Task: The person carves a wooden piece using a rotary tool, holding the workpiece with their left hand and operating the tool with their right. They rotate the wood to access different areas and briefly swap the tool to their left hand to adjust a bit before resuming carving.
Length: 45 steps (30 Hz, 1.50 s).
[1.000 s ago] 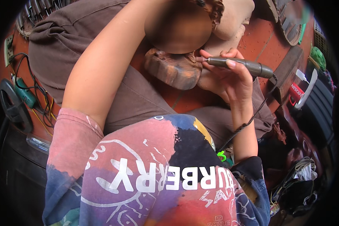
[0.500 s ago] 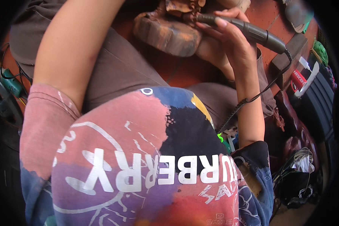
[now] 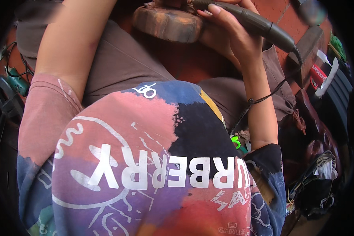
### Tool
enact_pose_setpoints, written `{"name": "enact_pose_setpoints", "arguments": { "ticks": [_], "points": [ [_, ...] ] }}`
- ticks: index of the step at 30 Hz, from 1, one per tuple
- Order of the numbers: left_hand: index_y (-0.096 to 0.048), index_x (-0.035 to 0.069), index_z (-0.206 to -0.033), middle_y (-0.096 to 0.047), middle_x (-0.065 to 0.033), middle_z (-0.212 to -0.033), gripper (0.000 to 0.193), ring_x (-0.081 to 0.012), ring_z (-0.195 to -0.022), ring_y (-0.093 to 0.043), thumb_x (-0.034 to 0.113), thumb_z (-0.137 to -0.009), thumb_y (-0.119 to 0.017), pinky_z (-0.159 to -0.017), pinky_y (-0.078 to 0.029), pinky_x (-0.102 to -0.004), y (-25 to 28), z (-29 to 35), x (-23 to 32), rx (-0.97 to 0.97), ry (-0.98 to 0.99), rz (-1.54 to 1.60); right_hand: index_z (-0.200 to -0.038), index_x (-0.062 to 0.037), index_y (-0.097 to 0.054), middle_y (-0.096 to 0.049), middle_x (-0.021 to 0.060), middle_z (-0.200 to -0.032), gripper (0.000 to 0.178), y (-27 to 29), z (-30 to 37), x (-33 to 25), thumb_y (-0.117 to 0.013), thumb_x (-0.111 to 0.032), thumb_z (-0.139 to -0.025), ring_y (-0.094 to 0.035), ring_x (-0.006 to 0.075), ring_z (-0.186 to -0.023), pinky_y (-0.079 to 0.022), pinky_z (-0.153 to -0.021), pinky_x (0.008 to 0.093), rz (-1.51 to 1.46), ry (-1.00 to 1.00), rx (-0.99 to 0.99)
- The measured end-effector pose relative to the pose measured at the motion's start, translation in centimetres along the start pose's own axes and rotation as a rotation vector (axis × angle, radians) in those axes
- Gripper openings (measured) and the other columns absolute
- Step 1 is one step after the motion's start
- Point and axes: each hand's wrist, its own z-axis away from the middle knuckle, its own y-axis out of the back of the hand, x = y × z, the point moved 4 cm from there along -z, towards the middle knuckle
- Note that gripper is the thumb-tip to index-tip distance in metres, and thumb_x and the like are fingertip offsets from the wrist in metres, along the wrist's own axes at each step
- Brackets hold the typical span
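My right hand [image 3: 240, 33] is closed around the dark handpiece of a rotary carving tool [image 3: 265, 27], thumb and fingers near its slim front end. From the handpiece's back end a black cord runs down past my right forearm. The tool's tip meets the upper part of a brown wood carving [image 3: 167, 24], at the top of the picture. The carving's thick, rounded base shows, while its top is cut off by the frame edge. My left forearm reaches up out of the picture, so the left hand is hidden.
My brown-trousered legs [image 3: 126, 59] lie on either side of the carving, on a red tiled floor. To the right are a wooden block [image 3: 308, 43], a red-and-white packet [image 3: 318, 74] and tangled cords [image 3: 325, 167]. A green power tool [image 3: 16, 82] lies at left.
The carving, the handpiece and my right hand sit higher in the picture, so less of the carving shows. A blurred shape has appeared at the upper left. My right hand keeps its hold.
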Motion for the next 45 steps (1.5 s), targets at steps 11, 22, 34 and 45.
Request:
{"name": "enact_pose_setpoints", "arguments": {
  "ticks": [11, 22, 34, 45],
  "points": [
    [-0.059, 0.007, -0.079, -0.057, -0.003, -0.067, 0.012, -0.0134, -0.055, -0.054, 0.019, -0.081, -0.059, -0.05, -0.046, -0.0268, 0.6, 0.3, -0.2, 0.054, -0.199, -0.098, -0.098, 0.0045, -0.054, -0.062, 0.0133, -0.1, 0.017, -1.0, 0.4, -0.7, -0.066, 0.002, -0.085, -0.066, 0.0259, -0.101, -0.057, -0.086, 0.0342, 0.238, -0.064, 0.052],
    [-0.057, 0.006, -0.079, -0.053, -0.0024, -0.075, 0.01, -0.0124, -0.067, -0.049, 0.015, -0.083, -0.058, -0.057, -0.041, -0.0269, 0.1, 0.7, 0.3, 0.11, -0.39, -0.145, -0.091, -0.0005, -0.055, -0.069, 0.0115, -0.094, 0.017, -0.7, 0.0, -0.4, -0.07, -0.004, -0.084, -0.065, 0.0141, -0.091, -0.052, -0.078, 0.0278, 0.303, 0.06, -0.014],
    [-0.056, 0.007, -0.077, -0.05, -0.0006, -0.071, 0.007, -0.0126, -0.064, -0.045, 0.013, -0.082, -0.056, -0.057, -0.038, -0.0274, -0.1, 1.6, 0.4, 0.085, -0.384, -0.233, -0.094, -0.0008, -0.053, -0.063, 0.0109, -0.097, 0.016, -0.6, 0.4, 0.0, -0.066, -0.004, -0.086, -0.066, 0.0201, -0.097, -0.056, -0.084, 0.0331, -0.128, -0.177, 0.036],
    [-0.056, 0.01, -0.071, -0.05, 0.0011, -0.066, 0.014, -0.0104, -0.059, -0.044, 0.012, -0.084, -0.054, -0.055, -0.037, -0.0262, 0.1, 1.1, -0.4, -0.01, -0.333, -0.093, -0.096, -0.0028, -0.052, -0.061, 0.0102, -0.097, 0.017, -0.4, 0.4, 0.4, -0.065, -0.001, -0.086, -0.066, 0.0226, -0.097, -0.056, -0.09, 0.037, -0.324, -0.223, 0.055]
  ]
}}
